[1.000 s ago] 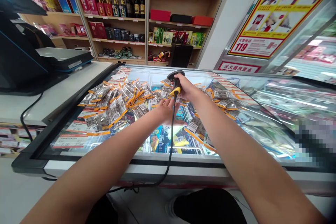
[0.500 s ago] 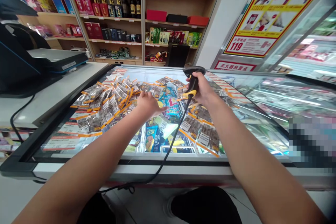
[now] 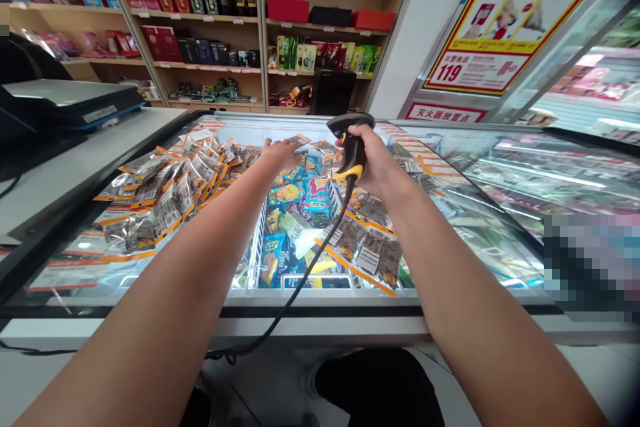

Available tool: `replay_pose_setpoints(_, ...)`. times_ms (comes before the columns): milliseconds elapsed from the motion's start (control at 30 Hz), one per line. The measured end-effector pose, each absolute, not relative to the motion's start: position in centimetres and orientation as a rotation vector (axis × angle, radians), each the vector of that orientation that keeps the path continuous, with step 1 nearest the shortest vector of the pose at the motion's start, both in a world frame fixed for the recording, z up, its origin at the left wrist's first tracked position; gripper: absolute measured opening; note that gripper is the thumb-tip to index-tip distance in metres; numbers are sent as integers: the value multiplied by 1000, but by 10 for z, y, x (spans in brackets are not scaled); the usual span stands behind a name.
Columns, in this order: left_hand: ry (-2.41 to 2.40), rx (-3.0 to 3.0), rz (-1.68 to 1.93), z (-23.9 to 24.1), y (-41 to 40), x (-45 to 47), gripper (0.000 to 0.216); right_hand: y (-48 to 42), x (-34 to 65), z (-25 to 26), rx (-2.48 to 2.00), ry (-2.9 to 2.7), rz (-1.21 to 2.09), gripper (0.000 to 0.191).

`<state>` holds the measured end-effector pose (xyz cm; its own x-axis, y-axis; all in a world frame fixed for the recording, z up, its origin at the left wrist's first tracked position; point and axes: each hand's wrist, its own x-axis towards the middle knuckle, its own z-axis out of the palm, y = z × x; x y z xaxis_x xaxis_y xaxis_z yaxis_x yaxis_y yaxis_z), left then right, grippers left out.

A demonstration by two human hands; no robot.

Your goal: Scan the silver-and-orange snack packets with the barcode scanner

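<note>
My right hand (image 3: 376,161) is wrapped round the grip of a black and yellow barcode scanner (image 3: 351,140), whose cable (image 3: 300,280) trails down over the freezer's front edge. My left hand (image 3: 281,152) reaches far across the glass lid, fingers stretched flat onto snack packets (image 3: 299,142) near the back. Many orange-edged snack packets (image 3: 165,187) lie spread over the left of the glass, and more packets (image 3: 367,247) lie to the right of the gap.
The chest freezer (image 3: 320,310) has a glass top with ice-cream packs (image 3: 287,213) under it. A checkout counter with a black register (image 3: 65,103) stands at the left. Shelves of boxes and bottles (image 3: 210,20) line the back wall. A red-yellow poster (image 3: 505,13) hangs right.
My left hand has moved further away across the glass, from the middle of the packets to those at the back. My right hand with the scanner shifted slightly left. The camera tilted down.
</note>
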<state>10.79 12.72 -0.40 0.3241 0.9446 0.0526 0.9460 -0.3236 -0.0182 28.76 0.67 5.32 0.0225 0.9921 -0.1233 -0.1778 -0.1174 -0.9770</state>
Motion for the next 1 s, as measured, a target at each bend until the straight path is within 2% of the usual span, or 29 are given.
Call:
replay_pose_setpoints(233,-2057,-2061,245,1,113,74,78,7,286,55,-1126,-1060,1361,34)
replay_pose_setpoints(333,-2036,-2004,119,2,95,69,77,4,287,58,-1186,-1089,1331,38)
replay_pose_setpoints(433,-1778,-2253,-139,3,71,83,71,-1,290,63,-1208,-1083,1341,32)
replay_pose_setpoints(600,-1245,-3007,-31,7,29,118,75,-3,297,66,-1196,-1070,1444,22)
replay_pose_setpoints(800,-1427,-2797,180,7,0,103,82,-4,300,64,-1348,-1180,1471,20)
replay_pose_setpoints(1000,-1440,-2793,159,-7,-8,78,99,-16,289,64,-1476,-1303,1527,33)
